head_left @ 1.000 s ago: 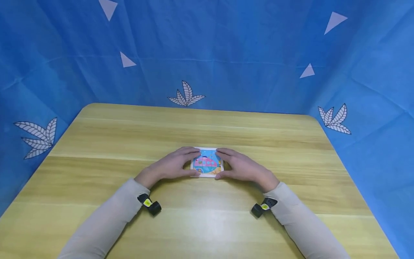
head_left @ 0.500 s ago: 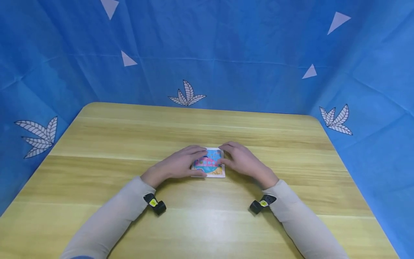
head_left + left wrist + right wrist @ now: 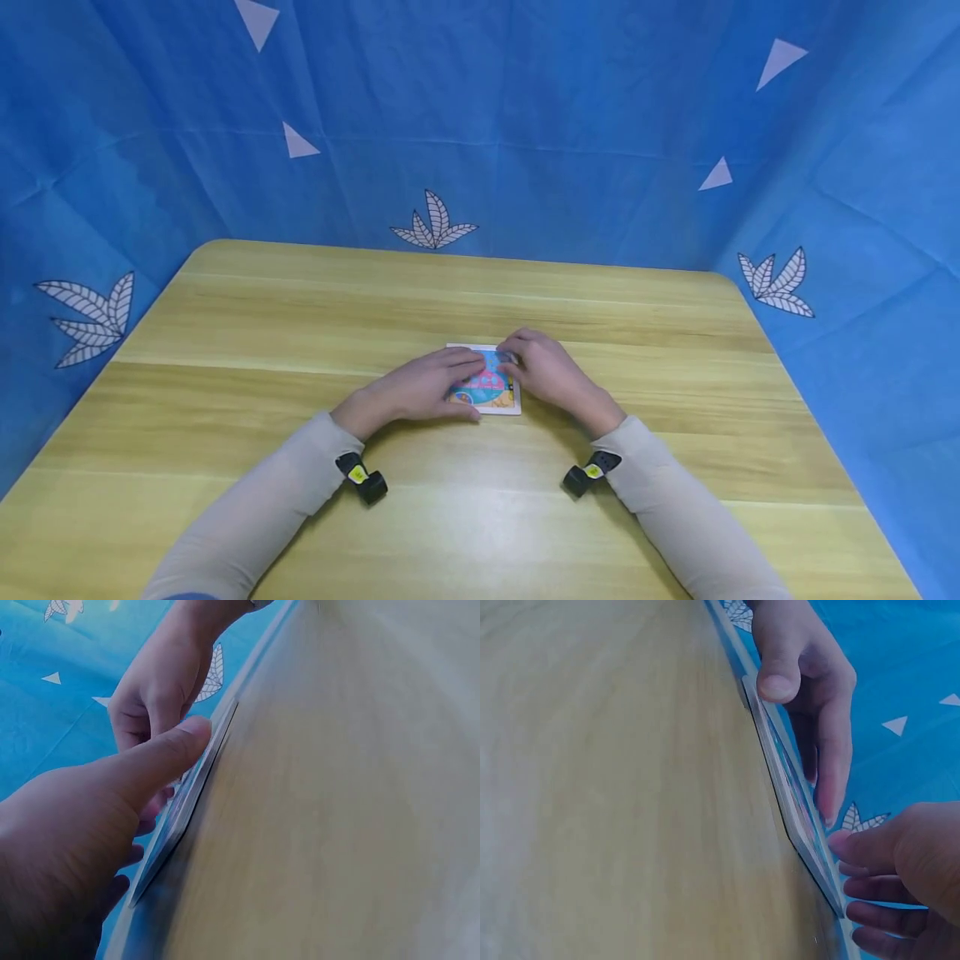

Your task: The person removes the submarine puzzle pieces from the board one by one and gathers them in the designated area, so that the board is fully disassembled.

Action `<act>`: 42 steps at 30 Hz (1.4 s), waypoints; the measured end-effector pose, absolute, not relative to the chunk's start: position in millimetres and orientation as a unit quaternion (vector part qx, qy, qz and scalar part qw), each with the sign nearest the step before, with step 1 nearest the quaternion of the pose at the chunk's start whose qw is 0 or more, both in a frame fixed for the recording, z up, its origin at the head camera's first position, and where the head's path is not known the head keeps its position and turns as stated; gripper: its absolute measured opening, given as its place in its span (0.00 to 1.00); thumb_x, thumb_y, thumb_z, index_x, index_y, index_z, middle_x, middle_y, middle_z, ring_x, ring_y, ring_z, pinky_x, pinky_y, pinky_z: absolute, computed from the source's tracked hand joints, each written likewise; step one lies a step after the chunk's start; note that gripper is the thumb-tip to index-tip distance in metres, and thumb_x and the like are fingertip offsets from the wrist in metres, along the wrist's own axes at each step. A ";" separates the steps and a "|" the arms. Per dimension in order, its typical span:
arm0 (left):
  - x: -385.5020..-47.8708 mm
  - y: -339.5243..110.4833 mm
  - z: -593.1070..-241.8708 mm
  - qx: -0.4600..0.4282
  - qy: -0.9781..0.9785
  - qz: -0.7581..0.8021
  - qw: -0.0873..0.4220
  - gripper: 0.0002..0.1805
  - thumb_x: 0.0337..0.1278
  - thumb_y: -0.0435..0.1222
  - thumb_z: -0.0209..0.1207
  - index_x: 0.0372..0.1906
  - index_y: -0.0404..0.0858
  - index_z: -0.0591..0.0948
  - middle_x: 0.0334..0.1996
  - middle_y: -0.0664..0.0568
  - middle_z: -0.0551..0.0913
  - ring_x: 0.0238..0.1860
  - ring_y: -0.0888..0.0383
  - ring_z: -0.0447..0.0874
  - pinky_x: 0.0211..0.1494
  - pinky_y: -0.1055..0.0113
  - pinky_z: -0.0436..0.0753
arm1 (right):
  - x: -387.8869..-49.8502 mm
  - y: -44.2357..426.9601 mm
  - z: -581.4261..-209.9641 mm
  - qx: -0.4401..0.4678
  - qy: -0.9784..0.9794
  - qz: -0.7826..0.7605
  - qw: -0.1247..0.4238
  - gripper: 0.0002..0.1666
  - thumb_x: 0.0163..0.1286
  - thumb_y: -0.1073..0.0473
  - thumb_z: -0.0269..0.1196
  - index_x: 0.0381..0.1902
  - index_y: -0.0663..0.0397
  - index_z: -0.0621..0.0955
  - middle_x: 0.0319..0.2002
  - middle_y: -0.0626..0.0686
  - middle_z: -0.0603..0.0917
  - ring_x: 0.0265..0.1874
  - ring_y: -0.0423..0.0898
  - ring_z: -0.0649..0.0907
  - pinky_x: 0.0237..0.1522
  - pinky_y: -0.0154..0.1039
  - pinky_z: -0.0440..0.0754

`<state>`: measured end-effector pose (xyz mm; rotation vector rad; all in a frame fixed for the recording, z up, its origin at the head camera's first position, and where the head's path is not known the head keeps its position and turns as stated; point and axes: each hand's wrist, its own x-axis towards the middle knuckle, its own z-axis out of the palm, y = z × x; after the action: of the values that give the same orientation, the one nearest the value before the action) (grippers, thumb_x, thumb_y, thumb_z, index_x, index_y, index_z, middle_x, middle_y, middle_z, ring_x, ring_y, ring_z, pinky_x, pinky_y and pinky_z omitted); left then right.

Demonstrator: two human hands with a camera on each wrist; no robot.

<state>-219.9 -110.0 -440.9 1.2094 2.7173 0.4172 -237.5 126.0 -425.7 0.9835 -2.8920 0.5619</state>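
A small square jigsaw puzzle (image 3: 483, 396) with a white border and a pink and blue sea picture lies flat on the table. My left hand (image 3: 431, 385) rests over its left side, fingers fairly straight on the picture and thumb by the near edge. At the upper right corner, the thumb and forefinger of my right hand (image 3: 547, 367) pinch together at a small greyish-blue puzzle piece, mostly covered by the fingers. In the left wrist view the puzzle (image 3: 184, 802) appears nearly edge-on, and the pinched spot is partly hidden behind the left thumb.
The wooden table (image 3: 300, 308) stretches around the puzzle. Blue cloth (image 3: 525, 100) with white leaves and triangles hangs behind it and at both sides. A black wrist camera (image 3: 367, 483) sits on the left cuff, and another camera (image 3: 579, 479) on the right.
My right hand lets go of the puzzle's right edge, lifts slightly, then brings thumb and forefinger together at the upper right corner. My left hand slides rightward, farther over the picture.
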 end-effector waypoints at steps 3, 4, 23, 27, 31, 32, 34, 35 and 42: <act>-220.1 -109.4 -443.8 0.409 0.899 0.138 0.072 0.49 0.59 0.67 0.52 0.74 0.38 0.62 0.74 0.49 0.61 0.74 0.51 0.53 0.76 0.59 0.54 | -237.1 124.7 -426.9 0.313 -0.933 0.176 0.030 0.17 0.68 0.56 0.66 0.51 0.61 0.83 0.49 0.56 0.82 0.50 0.52 0.81 0.55 0.47 0.80; -220.1 -109.1 -444.6 0.409 0.899 0.137 0.073 0.49 0.60 0.67 0.51 0.75 0.38 0.61 0.74 0.49 0.60 0.75 0.51 0.53 0.76 0.59 0.54 | -237.0 124.7 -427.0 0.311 -0.934 0.174 0.033 0.17 0.68 0.56 0.66 0.50 0.61 0.84 0.49 0.56 0.82 0.50 0.52 0.82 0.55 0.47 0.80; -217.5 -111.3 -443.6 0.410 0.902 0.118 0.067 0.43 0.65 0.63 0.50 0.74 0.38 0.62 0.74 0.47 0.59 0.75 0.51 0.53 0.75 0.58 0.56 | -232.1 110.2 -421.5 0.308 -0.942 0.133 0.018 0.16 0.70 0.58 0.63 0.50 0.64 0.84 0.51 0.58 0.82 0.52 0.54 0.81 0.54 0.49 0.80; -217.1 -111.9 -445.0 0.414 0.900 0.118 0.059 0.42 0.65 0.62 0.51 0.73 0.37 0.64 0.74 0.46 0.61 0.74 0.51 0.54 0.75 0.58 0.57 | -229.9 105.7 -420.8 0.299 -0.945 0.134 0.024 0.16 0.69 0.59 0.63 0.48 0.66 0.84 0.50 0.59 0.82 0.50 0.55 0.81 0.54 0.48 0.80; -217.0 -111.5 -446.9 0.421 0.897 0.121 0.056 0.42 0.65 0.62 0.51 0.73 0.37 0.64 0.73 0.47 0.61 0.74 0.51 0.55 0.75 0.58 0.57 | -230.1 104.9 -423.6 0.291 -0.945 0.148 0.030 0.15 0.68 0.60 0.64 0.46 0.66 0.83 0.47 0.58 0.82 0.48 0.55 0.81 0.53 0.47 0.80; -216.9 -111.3 -447.3 0.422 0.897 0.120 0.056 0.42 0.65 0.62 0.51 0.73 0.37 0.64 0.73 0.47 0.61 0.74 0.51 0.55 0.75 0.59 0.56 | -230.5 105.1 -424.7 0.290 -0.945 0.150 0.030 0.15 0.68 0.59 0.64 0.46 0.66 0.82 0.46 0.58 0.82 0.47 0.55 0.81 0.52 0.46 0.80; -216.9 -110.9 -447.8 0.422 0.897 0.120 0.053 0.42 0.65 0.62 0.52 0.73 0.38 0.64 0.73 0.47 0.62 0.74 0.51 0.55 0.75 0.59 0.56 | -231.3 105.9 -426.4 0.290 -0.944 0.153 0.030 0.15 0.68 0.59 0.64 0.46 0.66 0.82 0.46 0.58 0.81 0.47 0.54 0.80 0.52 0.46 0.80; -216.9 -110.7 -447.9 0.421 0.898 0.118 0.050 0.43 0.65 0.62 0.52 0.74 0.38 0.64 0.73 0.47 0.62 0.74 0.51 0.55 0.75 0.59 0.56 | -232.1 106.1 -427.2 0.289 -0.944 0.154 0.029 0.15 0.68 0.59 0.64 0.46 0.66 0.81 0.45 0.58 0.81 0.46 0.54 0.80 0.51 0.46 0.80; -216.5 -110.0 -446.7 0.408 0.904 0.118 0.049 0.44 0.64 0.62 0.53 0.74 0.38 0.62 0.74 0.47 0.60 0.74 0.50 0.54 0.75 0.58 0.57 | -237.3 106.7 -428.6 0.280 -0.946 0.161 0.008 0.16 0.69 0.58 0.63 0.47 0.66 0.79 0.44 0.57 0.79 0.46 0.53 0.78 0.51 0.45 0.79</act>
<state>-216.5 -110.0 -446.7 1.2442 2.7539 0.3599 -237.3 106.7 -428.6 0.8757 -2.9570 0.5028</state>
